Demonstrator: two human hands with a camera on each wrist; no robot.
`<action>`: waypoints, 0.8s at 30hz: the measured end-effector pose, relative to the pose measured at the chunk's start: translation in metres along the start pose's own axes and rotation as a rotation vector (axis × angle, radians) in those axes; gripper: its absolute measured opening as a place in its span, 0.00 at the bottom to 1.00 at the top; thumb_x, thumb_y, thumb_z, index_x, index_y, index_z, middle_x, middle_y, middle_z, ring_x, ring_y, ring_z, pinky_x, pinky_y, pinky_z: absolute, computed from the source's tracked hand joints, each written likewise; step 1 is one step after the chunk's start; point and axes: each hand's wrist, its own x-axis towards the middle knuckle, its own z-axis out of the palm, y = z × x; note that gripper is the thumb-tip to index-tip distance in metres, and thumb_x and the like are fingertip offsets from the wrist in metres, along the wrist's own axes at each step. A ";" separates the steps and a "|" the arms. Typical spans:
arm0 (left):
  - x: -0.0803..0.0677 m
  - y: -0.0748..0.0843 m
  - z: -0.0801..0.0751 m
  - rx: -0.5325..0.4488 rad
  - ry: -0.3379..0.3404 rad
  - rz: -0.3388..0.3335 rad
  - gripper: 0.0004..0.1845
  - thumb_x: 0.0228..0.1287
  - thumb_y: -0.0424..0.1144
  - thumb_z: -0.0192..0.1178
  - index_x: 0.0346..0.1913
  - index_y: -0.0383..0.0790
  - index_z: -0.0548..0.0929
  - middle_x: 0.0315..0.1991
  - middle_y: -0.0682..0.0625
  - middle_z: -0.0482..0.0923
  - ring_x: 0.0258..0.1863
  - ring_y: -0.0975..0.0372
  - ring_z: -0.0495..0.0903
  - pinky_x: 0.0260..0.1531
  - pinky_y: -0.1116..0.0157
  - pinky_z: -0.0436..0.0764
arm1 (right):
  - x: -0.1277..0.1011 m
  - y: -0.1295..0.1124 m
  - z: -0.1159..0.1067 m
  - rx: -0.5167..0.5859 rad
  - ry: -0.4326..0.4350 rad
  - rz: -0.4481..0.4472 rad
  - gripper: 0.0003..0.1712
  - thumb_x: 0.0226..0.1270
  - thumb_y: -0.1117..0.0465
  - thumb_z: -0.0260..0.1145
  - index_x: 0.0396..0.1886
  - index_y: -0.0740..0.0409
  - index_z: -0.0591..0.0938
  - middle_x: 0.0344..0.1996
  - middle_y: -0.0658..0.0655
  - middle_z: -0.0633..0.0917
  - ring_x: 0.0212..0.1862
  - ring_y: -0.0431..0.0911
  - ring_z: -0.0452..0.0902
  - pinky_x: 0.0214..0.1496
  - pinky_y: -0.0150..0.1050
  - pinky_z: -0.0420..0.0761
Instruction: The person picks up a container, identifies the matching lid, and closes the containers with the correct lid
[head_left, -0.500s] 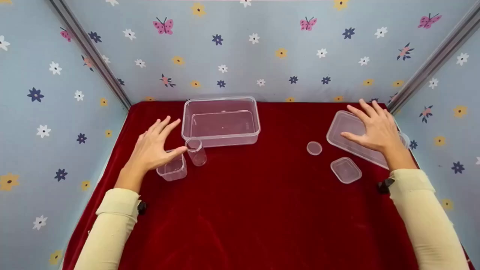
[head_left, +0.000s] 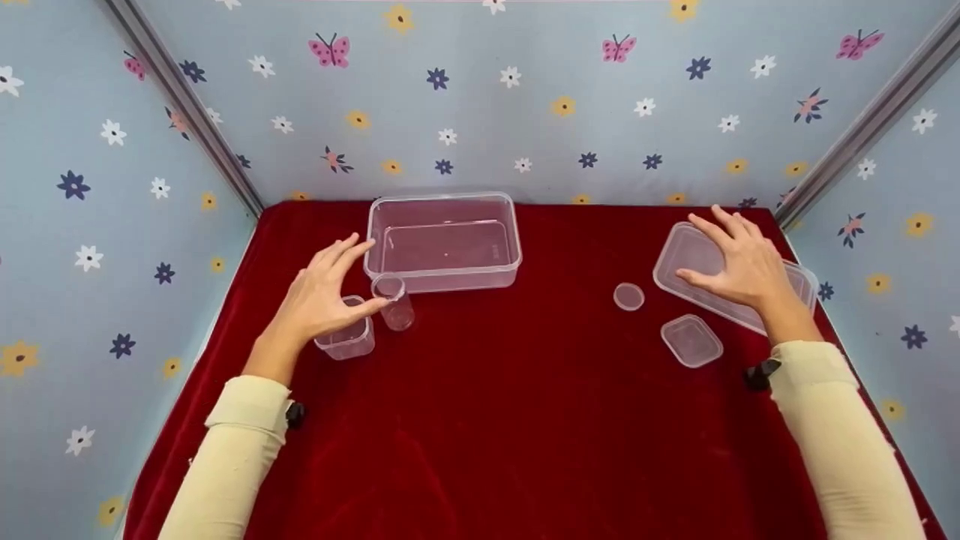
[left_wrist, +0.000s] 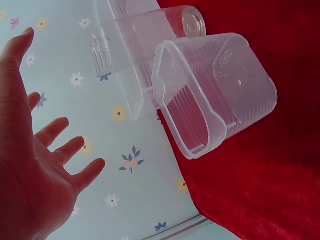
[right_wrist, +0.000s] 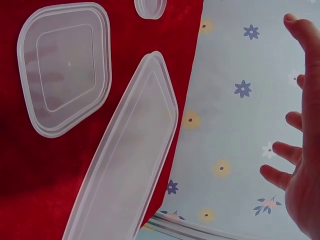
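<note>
My left hand [head_left: 319, 296] hovers with spread fingers over a small clear plastic container [head_left: 351, 339], its thumb overlapping the rim of a clear cylindrical jar [head_left: 397, 309] in the head view. Both stand upright beside a large rectangular clear container [head_left: 450, 281]. In the left wrist view the small container [left_wrist: 220, 90] has ribbed walls and an open top, and nothing is in that hand. On the other side, my right hand [head_left: 746, 266], fingers apart and holding nothing, is above a large rectangular lid [head_left: 686, 259]. A smaller rounded lid [head_left: 691, 341] and a small round lid [head_left: 628, 296] lie nearby.
Dark red cloth [head_left: 510, 412] covers the table. Flower-patterned panels [head_left: 480, 97] enclose the back and both sides, with metal strips [head_left: 187, 112] at the corners. The large lid lies close to the right-hand edge of the cloth.
My left hand has shifted slightly to the right, toward the jar and the large container. The right hand has moved a little left and down over the large lid. Containers and lids stay put.
</note>
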 end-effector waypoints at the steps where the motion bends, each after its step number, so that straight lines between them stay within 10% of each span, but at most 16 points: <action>1: 0.000 0.000 0.001 -0.015 0.005 0.004 0.53 0.64 0.62 0.77 0.88 0.49 0.67 0.91 0.37 0.61 0.89 0.36 0.62 0.82 0.27 0.67 | 0.000 0.000 0.001 0.016 0.000 0.002 0.55 0.64 0.37 0.78 0.89 0.36 0.69 0.89 0.67 0.66 0.85 0.75 0.62 0.75 0.85 0.70; 15: 0.005 0.006 0.006 -0.135 0.037 0.040 0.55 0.62 0.56 0.81 0.89 0.49 0.67 0.89 0.37 0.63 0.87 0.39 0.64 0.86 0.31 0.64 | 0.006 -0.006 0.010 0.238 0.034 -0.015 0.52 0.62 0.49 0.83 0.85 0.48 0.74 0.86 0.72 0.69 0.82 0.77 0.66 0.78 0.84 0.69; 21: 0.007 0.006 0.008 -0.154 0.062 0.064 0.56 0.60 0.54 0.82 0.89 0.49 0.67 0.87 0.37 0.66 0.86 0.39 0.67 0.86 0.32 0.66 | 0.006 -0.011 0.012 0.357 0.005 0.032 0.51 0.68 0.50 0.83 0.88 0.47 0.72 0.86 0.71 0.68 0.80 0.74 0.70 0.66 0.79 0.83; 24: 0.007 0.004 0.009 -0.161 0.068 0.068 0.55 0.60 0.53 0.83 0.88 0.47 0.68 0.87 0.37 0.67 0.85 0.39 0.67 0.86 0.32 0.67 | 0.006 -0.013 0.012 0.382 0.001 0.051 0.50 0.69 0.50 0.82 0.88 0.45 0.71 0.84 0.69 0.71 0.77 0.72 0.75 0.61 0.50 0.93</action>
